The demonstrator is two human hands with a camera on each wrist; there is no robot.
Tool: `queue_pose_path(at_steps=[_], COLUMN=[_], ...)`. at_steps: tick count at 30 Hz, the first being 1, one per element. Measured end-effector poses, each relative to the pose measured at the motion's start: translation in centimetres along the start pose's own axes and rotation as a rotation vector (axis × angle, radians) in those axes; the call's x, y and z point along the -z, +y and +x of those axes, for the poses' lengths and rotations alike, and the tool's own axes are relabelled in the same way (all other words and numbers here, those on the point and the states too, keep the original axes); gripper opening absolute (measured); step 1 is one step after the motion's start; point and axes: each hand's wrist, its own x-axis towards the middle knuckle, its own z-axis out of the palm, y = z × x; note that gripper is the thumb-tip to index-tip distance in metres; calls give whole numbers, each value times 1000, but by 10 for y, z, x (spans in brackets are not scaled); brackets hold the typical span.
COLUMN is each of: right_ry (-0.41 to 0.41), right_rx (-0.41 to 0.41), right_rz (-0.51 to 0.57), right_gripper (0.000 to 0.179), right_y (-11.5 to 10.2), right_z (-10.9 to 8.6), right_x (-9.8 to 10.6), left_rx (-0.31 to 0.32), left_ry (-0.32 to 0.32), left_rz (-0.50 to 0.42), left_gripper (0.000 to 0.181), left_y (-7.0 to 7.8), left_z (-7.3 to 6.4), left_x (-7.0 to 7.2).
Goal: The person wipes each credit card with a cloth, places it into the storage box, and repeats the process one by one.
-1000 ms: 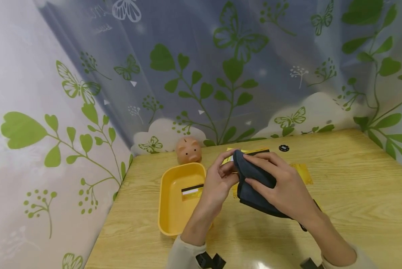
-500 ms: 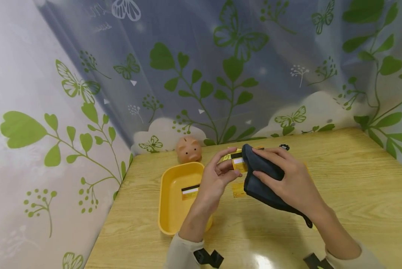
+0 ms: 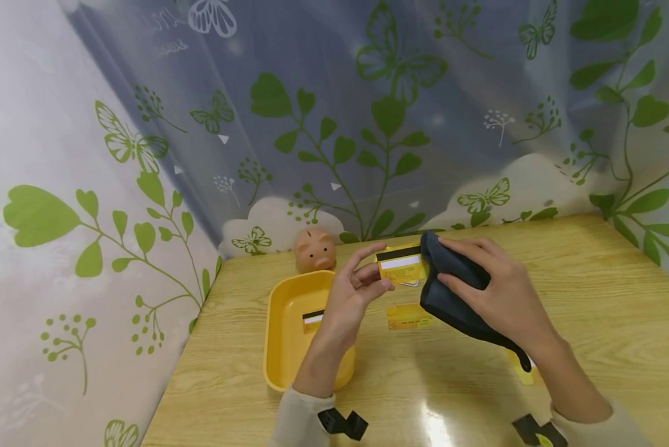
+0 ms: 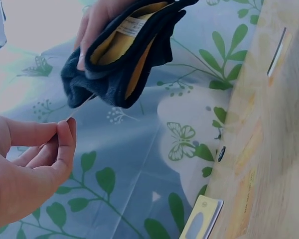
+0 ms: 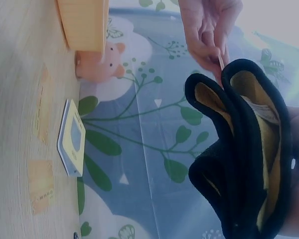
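Note:
A dark blue fabric pouch (image 3: 451, 313) with black trim is gripped by my right hand (image 3: 504, 295) above the table. Its yellow lining and a white label show in both wrist views. My left hand (image 3: 352, 298) pinches a yellow card (image 3: 399, 266) with a black stripe and a white strip. The card's right end meets the pouch's edge in the head view. From the left wrist view, the card is seen edge-on between thumb and fingers, reaching up to the pouch's folds.
A yellow plastic bin (image 3: 273, 338) holds another striped card (image 3: 313, 320). Behind it stands a pink piggy bank (image 3: 314, 250). Yellow cards (image 3: 409, 316) lie on the wooden table (image 3: 602, 298), near a yellow box-like stack (image 5: 73, 138) and a dark chip (image 4: 221, 154). A patterned curtain (image 3: 312, 56) backs the table.
My right hand has moved right with the pouch, and much more of the yellow card shows out of it. My left hand keeps its pinch nearly in place.

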Motion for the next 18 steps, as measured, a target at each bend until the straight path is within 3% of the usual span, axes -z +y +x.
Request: queue_pose_path(at_steps=[10, 18], right_ry=[81, 21], right_rx=[2, 91], right_rz=[13, 70], right_gripper=[68, 69], right_y=[0, -12], right_z=[1, -1], right_x=[11, -8], left_rx=[-3, -8], left_ry=[36, 66], left_rz=[-2, 41], left_gripper=[55, 56], left_y=[0, -5], left_z=[1, 3], left_x=[3, 0])
